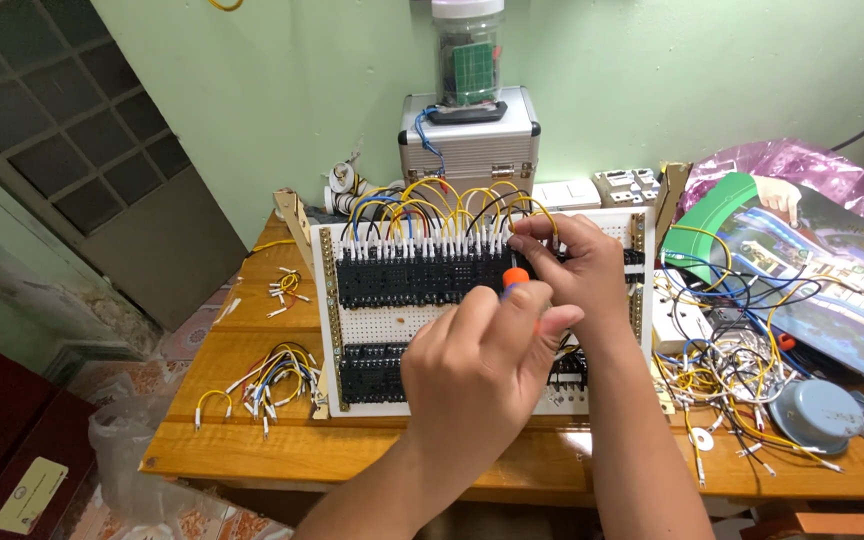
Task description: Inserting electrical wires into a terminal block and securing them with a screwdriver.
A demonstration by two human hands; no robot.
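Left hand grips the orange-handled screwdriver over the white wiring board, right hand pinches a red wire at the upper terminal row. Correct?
Not quite. In the head view the wire at the right hand is yellow, not red. The rest holds: the left hand grips the orange-handled screwdriver over the white wiring board, at the upper terminal row.

A screwdriver [517,278] with an orange handle shows only at its butt end, poking out between the fingers; its shaft and tip are hidden. It points toward an upright white perforated board [392,325] that leans back on the wooden worktop [252,440]. Two rows of black terminal blocks [402,280] cross the board, one above the other. Yellow, blue, black and white wires [422,200] arch from the upper row's top edge.
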